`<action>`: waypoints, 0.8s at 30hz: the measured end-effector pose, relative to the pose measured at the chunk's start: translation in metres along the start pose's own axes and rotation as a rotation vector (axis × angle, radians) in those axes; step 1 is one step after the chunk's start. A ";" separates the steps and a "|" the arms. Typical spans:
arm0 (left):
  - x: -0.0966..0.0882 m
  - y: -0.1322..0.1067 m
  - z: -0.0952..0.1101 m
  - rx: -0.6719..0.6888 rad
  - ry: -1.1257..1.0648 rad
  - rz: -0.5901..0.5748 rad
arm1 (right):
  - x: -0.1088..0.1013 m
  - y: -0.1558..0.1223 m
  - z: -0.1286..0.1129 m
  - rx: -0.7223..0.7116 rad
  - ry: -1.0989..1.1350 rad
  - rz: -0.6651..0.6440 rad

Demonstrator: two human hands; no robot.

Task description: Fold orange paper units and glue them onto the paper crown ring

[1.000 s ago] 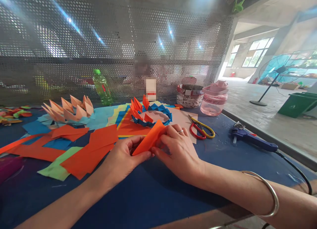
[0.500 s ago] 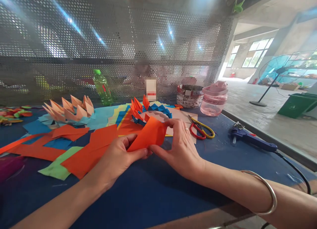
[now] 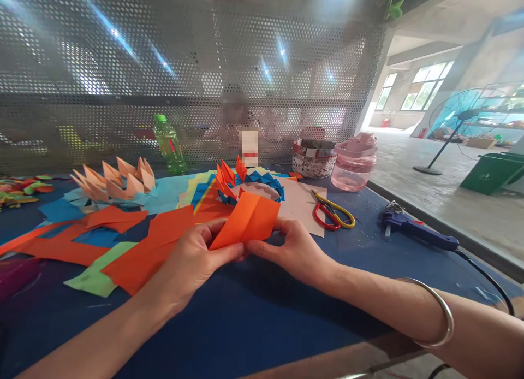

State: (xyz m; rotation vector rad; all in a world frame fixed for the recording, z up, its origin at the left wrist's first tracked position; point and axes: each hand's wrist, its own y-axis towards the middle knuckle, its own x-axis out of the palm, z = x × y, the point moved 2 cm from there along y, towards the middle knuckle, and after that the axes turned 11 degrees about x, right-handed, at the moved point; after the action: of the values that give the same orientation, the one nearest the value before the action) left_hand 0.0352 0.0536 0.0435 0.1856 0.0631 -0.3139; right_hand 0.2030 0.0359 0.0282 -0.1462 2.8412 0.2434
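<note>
An orange sheet of paper (image 3: 248,220) with a crease down its middle is held up over the table between both hands. My left hand (image 3: 204,245) pinches its lower left edge, thumb in front and fingers behind. My right hand (image 3: 292,248) grips the lower right part the same way, its fingertips hidden behind the paper. Just beyond stands a blue folded-paper ring (image 3: 264,178) with several orange folded points (image 3: 227,174) on its left side. More orange paper (image 3: 151,253) lies left of my left hand, partly over a light green piece (image 3: 94,272).
Red-and-yellow-handled scissors (image 3: 333,212) and a blue glue gun (image 3: 421,230) with a cord lie to the right. A round container (image 3: 314,159), a pink jug (image 3: 354,163) and a green bottle (image 3: 168,144) stand at the back. A peach-and-blue paper crown (image 3: 114,185) sits at left.
My right hand has lowered, its fingers moving from the paper's top right edge to behind it. The right half of the paper has opened outward, showing the crease.
</note>
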 end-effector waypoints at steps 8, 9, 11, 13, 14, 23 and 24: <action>0.001 0.000 0.002 -0.006 0.001 -0.013 | 0.000 0.000 0.001 0.025 0.005 0.012; 0.001 0.000 0.001 -0.015 0.001 -0.015 | 0.000 0.000 0.001 0.025 0.007 0.009; 0.000 0.001 -0.001 -0.031 -0.005 -0.021 | 0.000 0.000 0.002 0.022 0.006 0.001; -0.001 0.001 -0.004 -0.052 -0.020 -0.034 | 0.000 0.000 0.002 0.019 0.000 0.002; -0.001 0.001 -0.005 -0.065 -0.025 -0.047 | 0.000 0.000 0.002 0.020 -0.005 0.009; -0.001 0.001 -0.008 -0.093 0.094 -0.129 | -0.004 0.001 0.002 0.010 -0.015 0.008; -0.002 0.002 -0.008 -0.090 0.106 -0.123 | -0.004 0.001 0.002 0.010 -0.010 -0.002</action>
State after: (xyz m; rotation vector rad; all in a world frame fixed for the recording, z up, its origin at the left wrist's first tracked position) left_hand 0.0341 0.0575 0.0363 0.1088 0.1937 -0.4229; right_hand 0.2076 0.0374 0.0282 -0.1450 2.8321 0.2296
